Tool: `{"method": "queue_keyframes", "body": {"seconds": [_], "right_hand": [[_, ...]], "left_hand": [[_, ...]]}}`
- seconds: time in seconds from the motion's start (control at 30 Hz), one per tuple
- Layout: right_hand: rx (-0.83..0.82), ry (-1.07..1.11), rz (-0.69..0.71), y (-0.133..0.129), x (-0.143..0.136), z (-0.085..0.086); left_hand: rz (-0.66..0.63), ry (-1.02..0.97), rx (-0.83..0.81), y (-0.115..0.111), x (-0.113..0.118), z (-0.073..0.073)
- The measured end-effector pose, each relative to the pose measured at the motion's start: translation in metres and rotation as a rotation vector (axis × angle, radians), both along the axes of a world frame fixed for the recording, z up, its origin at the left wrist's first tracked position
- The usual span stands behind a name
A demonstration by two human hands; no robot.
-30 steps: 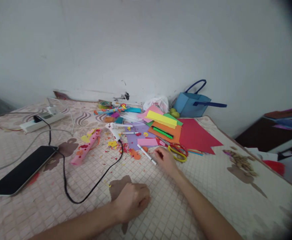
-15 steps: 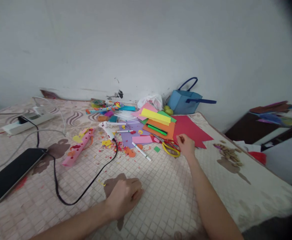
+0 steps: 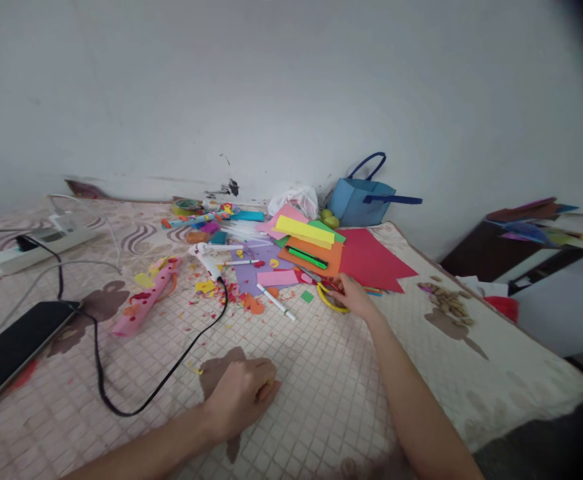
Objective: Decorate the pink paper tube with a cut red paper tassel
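Pale, marked wall (image 3: 171,100) rises behind a worktop (image 3: 301,373) covered in a patterned cloth. The right hand (image 3: 355,298) reaches to the red-handled scissors (image 3: 336,285), its fingers bent at the handle; whether they grip it, I cannot tell. Yellow-handled scissors (image 3: 332,306) lie right beside them, near a small green paper square (image 3: 307,297) and a slim white marker (image 3: 276,302). The left hand (image 3: 241,397) rests nearer the front edge, fingers curled inward; whether they pinch anything is unclear. Farther left lie a white glue gun (image 3: 208,261) and a pink decorated tube (image 3: 145,305).
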State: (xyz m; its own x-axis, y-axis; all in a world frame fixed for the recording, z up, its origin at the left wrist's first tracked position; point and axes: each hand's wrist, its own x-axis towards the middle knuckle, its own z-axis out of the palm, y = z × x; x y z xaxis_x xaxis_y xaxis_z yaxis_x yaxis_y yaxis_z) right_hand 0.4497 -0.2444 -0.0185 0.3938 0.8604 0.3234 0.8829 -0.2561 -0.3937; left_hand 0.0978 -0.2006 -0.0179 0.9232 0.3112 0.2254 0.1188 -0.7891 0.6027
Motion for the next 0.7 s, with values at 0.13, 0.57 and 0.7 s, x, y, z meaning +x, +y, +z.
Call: {"method": "queue_keyframes", "body": {"seconds": [0.13, 0.57, 0.7], "right_hand": [[0.03, 0.002, -0.025, -0.001, 0.003, 0.004], [-0.003, -0.195, 0.008, 0.042, 0.026, 0.004], [-0.021, -0.204, 0.008, 0.045, 0.029, 0.005]], "left_hand": [[0.0, 0.018, -0.011, 0.0, 0.0, 0.004], [-0.007, 0.03, 0.015, -0.001, 0.001, 0.001], [-0.028, 0.003, 0.029, -0.001, 0.001, 0.003]]}}
